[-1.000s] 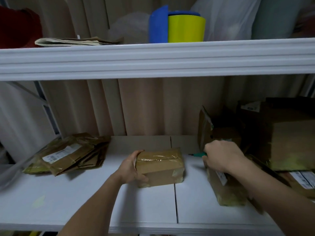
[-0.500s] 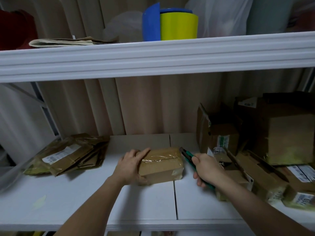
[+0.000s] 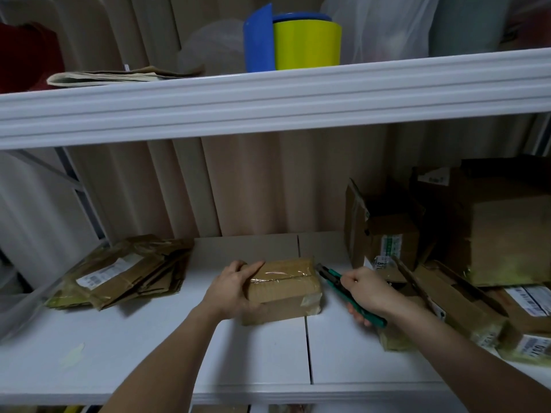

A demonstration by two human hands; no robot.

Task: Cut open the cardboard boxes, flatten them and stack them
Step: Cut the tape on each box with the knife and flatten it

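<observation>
Head view: right hand [image 3: 365, 289], earlier back among the piled boxes [image 3: 465, 296] at the shelf's right end, now grips a green utility knife [image 3: 347, 289], blade end just beside the sealed cardboard box [image 3: 283, 289]. Left hand [image 3: 235, 289] curls over this box's left end, mid-shelf [image 3: 119, 353]. Flattened boxes [image 3: 125, 271] lie at the left end.

Both forearms reaching forward, bare. Left hand [image 3: 231, 289] clasping left end of taped box [image 3: 283, 289], fingers curled over top edge. Right hand [image 3: 365, 289] fisted round green utility knife [image 3: 346, 289], blade end pointing toward box's right end.
</observation>
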